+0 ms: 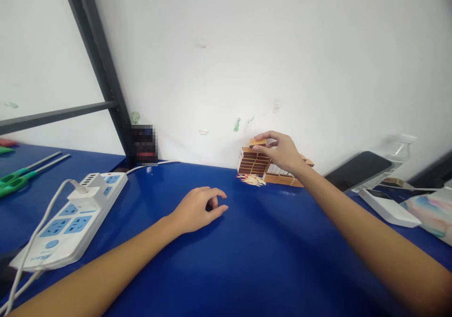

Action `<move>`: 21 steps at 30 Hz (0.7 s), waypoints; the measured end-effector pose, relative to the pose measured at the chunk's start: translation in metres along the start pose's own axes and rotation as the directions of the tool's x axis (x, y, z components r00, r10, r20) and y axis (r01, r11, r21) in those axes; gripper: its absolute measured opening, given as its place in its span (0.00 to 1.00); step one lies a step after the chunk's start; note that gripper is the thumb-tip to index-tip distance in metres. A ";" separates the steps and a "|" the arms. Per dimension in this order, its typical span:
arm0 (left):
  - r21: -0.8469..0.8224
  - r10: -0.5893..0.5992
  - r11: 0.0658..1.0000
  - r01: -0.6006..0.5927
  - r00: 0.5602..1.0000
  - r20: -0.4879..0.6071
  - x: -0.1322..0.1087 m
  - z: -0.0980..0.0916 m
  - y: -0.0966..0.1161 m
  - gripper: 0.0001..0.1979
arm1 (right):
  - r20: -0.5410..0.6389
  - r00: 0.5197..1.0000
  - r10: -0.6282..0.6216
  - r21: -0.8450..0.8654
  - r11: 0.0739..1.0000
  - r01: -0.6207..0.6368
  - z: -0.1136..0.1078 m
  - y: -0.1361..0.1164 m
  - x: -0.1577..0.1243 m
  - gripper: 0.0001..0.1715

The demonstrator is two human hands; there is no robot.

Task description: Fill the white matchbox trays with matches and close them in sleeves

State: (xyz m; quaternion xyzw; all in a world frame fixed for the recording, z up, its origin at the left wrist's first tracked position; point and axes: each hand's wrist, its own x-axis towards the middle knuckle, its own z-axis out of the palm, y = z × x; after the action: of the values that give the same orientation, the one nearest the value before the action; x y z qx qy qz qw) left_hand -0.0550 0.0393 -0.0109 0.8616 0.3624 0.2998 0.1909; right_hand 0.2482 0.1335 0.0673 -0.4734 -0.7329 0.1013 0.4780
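Against the wall at the back of the blue table stands a stack of matchboxes [253,160], their dark striking sides facing me. My right hand [280,151] pinches a single orange matchbox [257,142] at the top of this stack; whether it rests on the stack I cannot tell. Loose matches [251,179] with red tips lie in a small pile at the foot of the stack. More matchboxes [282,179] sit to the right, partly behind my right hand and forearm. My left hand [199,208] rests on the table, fingers curled but apart, holding nothing.
A white power strip [77,223] with a plugged-in charger and cables lies on the left. Beyond it are green-handled scissors [21,180]. At the right are a leaning phone [363,168], a clear plastic bottle [399,150] and a white box [388,208]. A dark metal frame [102,62] rises at left.
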 end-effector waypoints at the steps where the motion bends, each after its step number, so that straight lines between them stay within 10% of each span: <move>1: 0.015 0.013 1.000 -0.013 1.000 -0.007 0.000 0.001 -0.001 0.11 | -0.038 0.997 -0.074 -0.049 0.996 0.072 0.007 0.004 0.003 0.13; 11: 0.039 0.058 0.998 -0.057 0.998 -0.034 -0.001 0.007 0.001 0.09 | -0.254 0.906 -0.339 -0.208 0.934 0.291 0.030 0.020 -0.009 0.01; 21: 0.045 0.072 0.996 -0.070 0.996 -0.045 0.000 0.006 0.003 0.08 | -0.062 0.890 -0.451 -0.283 0.863 0.418 0.032 0.016 0.008 0.06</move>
State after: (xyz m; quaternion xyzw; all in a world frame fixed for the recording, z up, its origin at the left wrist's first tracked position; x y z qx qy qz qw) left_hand -0.0496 0.0368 -0.0143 0.8708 0.3422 0.3183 0.1527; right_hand 0.2316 0.1581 0.0457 -0.3603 -0.7958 -0.1371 0.4670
